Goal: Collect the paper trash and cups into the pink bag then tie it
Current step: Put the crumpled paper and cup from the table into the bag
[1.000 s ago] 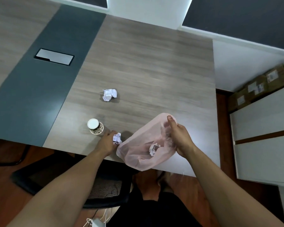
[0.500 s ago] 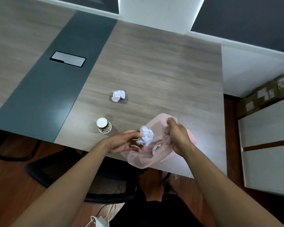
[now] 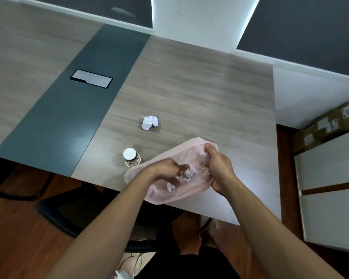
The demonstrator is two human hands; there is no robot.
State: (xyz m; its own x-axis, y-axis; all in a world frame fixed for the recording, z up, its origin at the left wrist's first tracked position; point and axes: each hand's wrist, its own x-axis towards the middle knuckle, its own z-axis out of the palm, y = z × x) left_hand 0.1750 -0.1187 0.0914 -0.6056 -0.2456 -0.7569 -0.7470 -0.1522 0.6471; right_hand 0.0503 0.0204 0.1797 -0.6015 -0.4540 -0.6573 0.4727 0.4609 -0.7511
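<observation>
Inventory: one pink bag [image 3: 165, 198], one paper cup [image 3: 131, 158], three crumpled paper balls, two hands.

1. The pink bag lies at the near edge of the surface [image 3: 189, 87], mouth open, with its lower part hanging over the edge.
2. My right hand [image 3: 220, 168] grips the bag's rim, fingers clamped on the gathered film.
3. My left hand [image 3: 165, 172] is inside the bag's mouth, fingers curled downward.
4. The upper paper ball [image 3: 187, 174] sits at my left fingertips. The lower paper ball [image 3: 170, 186] lies in the bag beneath that hand.
5. The loose paper ball [image 3: 150, 122] rests on the surface beyond the bag, well apart from it.
6. The paper cup stands upright just left of the bag.

Limits of view: blur and the pink film obscure the bag's contents, and I cannot tell whether my left fingers pinch the upper paper ball or are apart from it. Whether the cup touches the bag is unclear, as is whether its white top is a lid.

Surroundings: the surface is grey wood grain with a dark strip carrying a cable hatch [image 3: 91, 78]. A black chair [image 3: 69, 214] stands on the reddish wood floor. White cabinets [image 3: 330, 188] and labelled cardboard boxes [image 3: 330, 123] stand at right.
</observation>
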